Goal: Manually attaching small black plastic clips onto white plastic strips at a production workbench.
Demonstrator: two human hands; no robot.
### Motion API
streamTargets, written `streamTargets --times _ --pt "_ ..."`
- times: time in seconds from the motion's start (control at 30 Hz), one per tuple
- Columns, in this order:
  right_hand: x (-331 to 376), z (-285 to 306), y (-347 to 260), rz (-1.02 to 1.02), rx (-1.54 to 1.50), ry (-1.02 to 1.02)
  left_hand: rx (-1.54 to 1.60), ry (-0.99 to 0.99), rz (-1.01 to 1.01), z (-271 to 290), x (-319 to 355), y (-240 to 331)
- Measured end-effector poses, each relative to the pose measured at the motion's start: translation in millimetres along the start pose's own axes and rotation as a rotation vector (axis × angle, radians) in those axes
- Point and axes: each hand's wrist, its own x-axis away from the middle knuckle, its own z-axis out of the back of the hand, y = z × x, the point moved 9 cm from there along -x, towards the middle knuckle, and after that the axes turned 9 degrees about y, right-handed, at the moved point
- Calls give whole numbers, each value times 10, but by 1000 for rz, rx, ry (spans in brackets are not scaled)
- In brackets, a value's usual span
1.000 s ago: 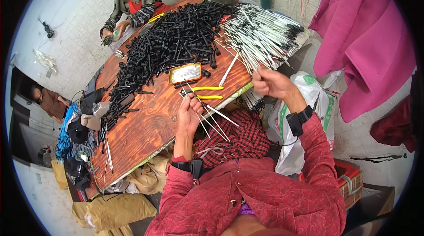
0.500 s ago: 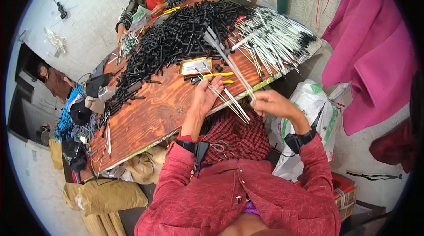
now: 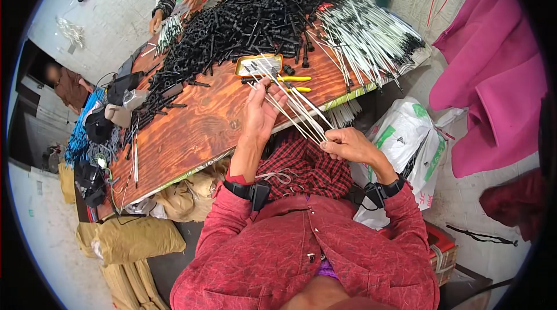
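Several thin white rods (image 3: 296,110) slant between my two hands at the table's near edge, some with dark tips at their far ends. My left hand (image 3: 264,107), palm up with fingers curled, is closed around them near those tips. In a pinch, my right hand (image 3: 351,146) grips the near ends of rods. Just past the left fingertips lie yellow-handled pliers (image 3: 299,78), partly covered by the rods. Behind these is a shallow yellow-rimmed tin (image 3: 239,66) with small pieces in it, and rod tips cross over it.
A big heap of black plastic parts (image 3: 232,31) covers the far side of the wooden table (image 3: 191,130). Right of it lies a pile of white rods (image 3: 371,37). Across the table are a co-worker's hands (image 3: 156,22). A white sack (image 3: 400,130) stands at right.
My right hand has lowered slightly and moved toward the left one. Its rods, which stood up over the table, now lie alongside those in my left hand.
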Motion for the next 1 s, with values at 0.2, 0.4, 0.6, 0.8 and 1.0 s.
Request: streamTargets --times 0.2,0.4,0.6,0.8,1.0 --pt "4 -116 193 -126 -161 -97 82 -48 29 -274 199 96" --pt "124 -413 201 -185 -442 -363 211 -270 100 -537 377 170" --pt "-80 483 -114 131 -207 202 111 -317 138 -585 634 308" --pt "-71 -215 -516 310 69 -268 128 -389 289 -720 757 78" --pt "-356 1175 -380 253 440 848 124 -199 159 -248 564 236"
